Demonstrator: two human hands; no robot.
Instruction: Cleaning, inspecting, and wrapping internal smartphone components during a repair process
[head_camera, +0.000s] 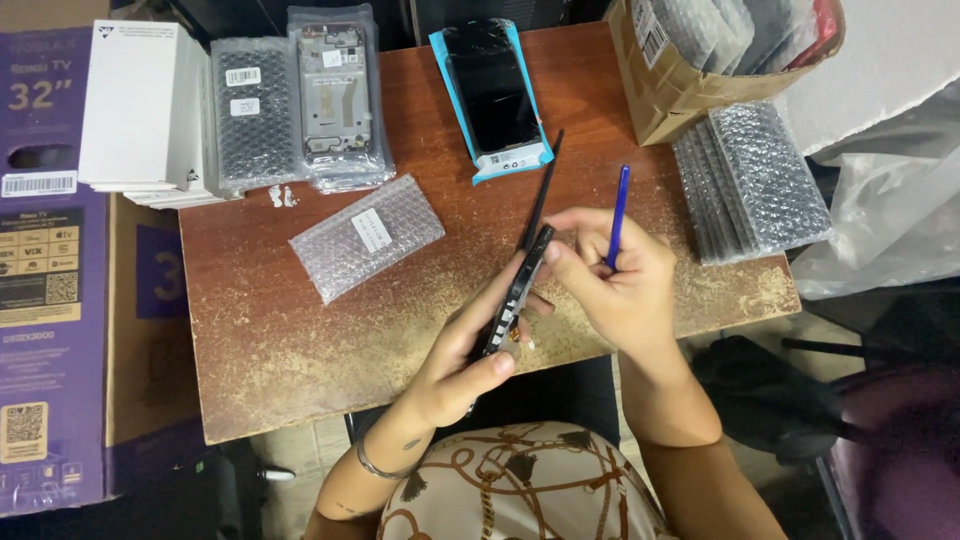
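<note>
Left hand (455, 365) grips a dark phone (515, 293) edge-on above the near edge of the wooden table (260, 330), fingers wrapped round its lower end. Right hand (610, 285) pinches the phone's top corner and holds a blue tool (618, 215) upright. Thin black stick (542, 190) lies just behind. Bubble-wrap pouch (366, 237) sits left; blue-edged phone screen (492, 95) farther back.

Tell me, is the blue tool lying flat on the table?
No, the right hand holds the blue tool upright above the table, beside the phone in the left hand.
</note>
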